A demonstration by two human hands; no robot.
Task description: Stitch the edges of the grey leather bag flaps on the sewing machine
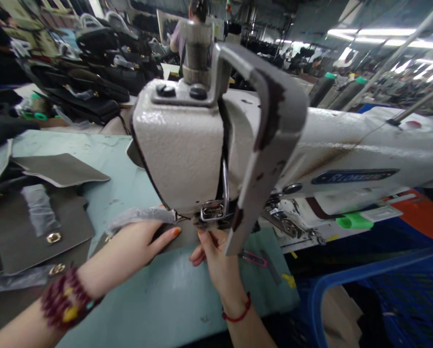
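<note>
A grey leather-like piece [183,237] lies under the head of a white sewing machine [180,154], with a plastic-wrapped strip [140,216] along its left part. My left hand [143,241] grips this piece from the left; its thumb lies on top, and the other fingers are mostly hidden. Close to the needle area, my right hand [214,251] pinches the near right edge between thumb and fingers, some of them curled below. The machine's metal guard [270,125] partly covers the right hand. The needle itself is hidden.
Grey bag panels [42,232] with gold fittings and plastic wrap lie at left. Pink-handled snips [254,259] rest on the pale green table [147,299], right of my hand. A blue basket [318,295] stands lower right. Black bags [93,82] and a person [178,38] are behind.
</note>
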